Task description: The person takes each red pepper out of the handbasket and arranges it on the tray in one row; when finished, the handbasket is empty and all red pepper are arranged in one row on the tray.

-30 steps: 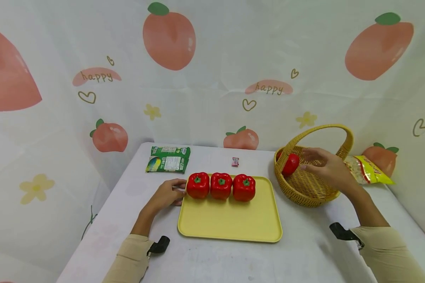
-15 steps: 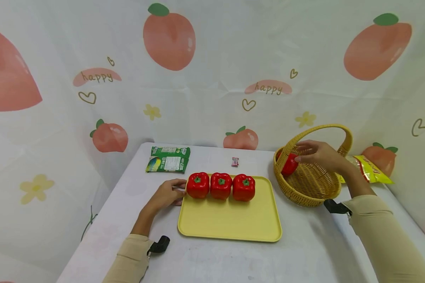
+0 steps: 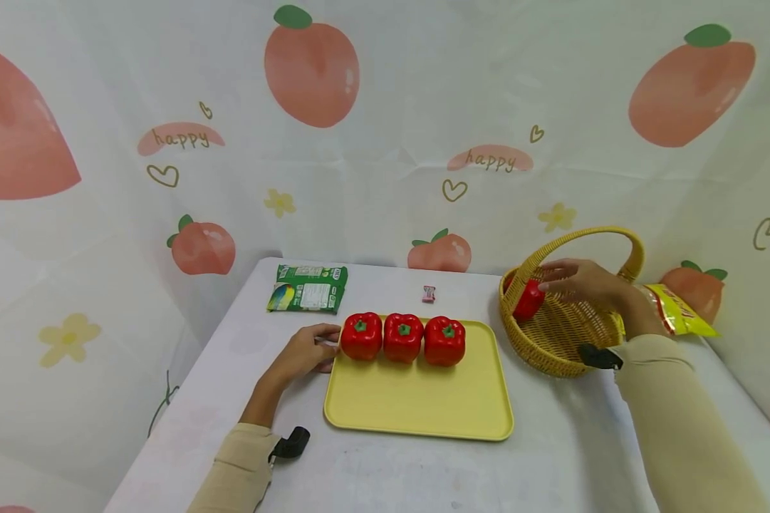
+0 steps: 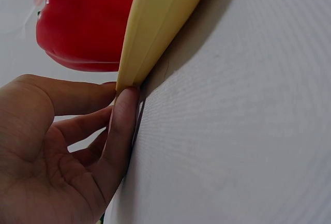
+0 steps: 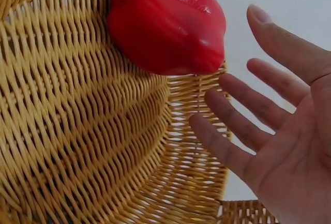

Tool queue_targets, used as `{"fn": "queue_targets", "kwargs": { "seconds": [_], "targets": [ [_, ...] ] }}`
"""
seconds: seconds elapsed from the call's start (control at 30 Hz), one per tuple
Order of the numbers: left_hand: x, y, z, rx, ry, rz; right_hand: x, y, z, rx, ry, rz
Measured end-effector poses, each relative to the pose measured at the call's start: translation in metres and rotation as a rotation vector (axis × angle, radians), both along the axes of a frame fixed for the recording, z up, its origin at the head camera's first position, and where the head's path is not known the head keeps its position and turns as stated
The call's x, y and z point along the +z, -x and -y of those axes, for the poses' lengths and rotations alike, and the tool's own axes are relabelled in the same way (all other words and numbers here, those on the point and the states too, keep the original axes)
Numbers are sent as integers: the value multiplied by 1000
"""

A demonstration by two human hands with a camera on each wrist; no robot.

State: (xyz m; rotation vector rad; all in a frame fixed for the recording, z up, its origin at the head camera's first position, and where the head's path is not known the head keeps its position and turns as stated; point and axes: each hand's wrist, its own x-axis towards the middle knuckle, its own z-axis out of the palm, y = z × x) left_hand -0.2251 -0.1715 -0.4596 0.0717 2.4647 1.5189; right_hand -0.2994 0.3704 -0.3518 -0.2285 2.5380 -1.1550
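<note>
In the head view, three red bell peppers (image 3: 403, 338) stand in a row on the far part of a yellow tray (image 3: 423, 410). My left hand (image 3: 304, 351) is at the tray's left edge. The left wrist view shows its thumb and fingers pinching the tray's rim (image 4: 150, 32). On the right, my right hand (image 3: 586, 285) is inside a woven basket (image 3: 554, 356). Another red bell pepper (image 5: 168, 25) lies against the basket's wall. The right wrist view shows the hand's fingers (image 5: 248, 100) spread and apart from that pepper, holding nothing.
A green snack packet (image 3: 308, 288) lies at the back left, and a small pink wrapped candy (image 3: 428, 294) behind the tray. A yellow snack bag (image 3: 679, 312) is right of the basket. The basket's tall handle (image 3: 577, 235) arches over it. A printed cloth hangs behind the table.
My right hand has moved slightly forward and closer to the pepper in the basket, its forearm swinging left. The left hand and the tray have stayed in place.
</note>
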Motion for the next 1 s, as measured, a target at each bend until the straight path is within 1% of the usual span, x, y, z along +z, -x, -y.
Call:
{"fn": "queue_targets", "kwargs": {
  "seconds": [0.1,0.17,0.37,0.53,0.8,0.93,1.0],
  "targets": [
    [1,0,0,3,2,1,-7,4,0,-4,28,30],
    [1,0,0,3,1,1,-9,5,1,-1,28,42],
    [2,0,0,10,-10,12,-10,8,11,-1,6,79],
    [2,0,-1,9,-6,14,-14,10,14,-15,19,106],
    [2,1,-1,14,-6,16,-21,11,10,-10,22,92],
    [2,1,-1,15,-2,16,-22,9,10,-6,57,91],
    [2,1,-1,16,0,17,-22,8,11,-17,94,101]
  ]
}}
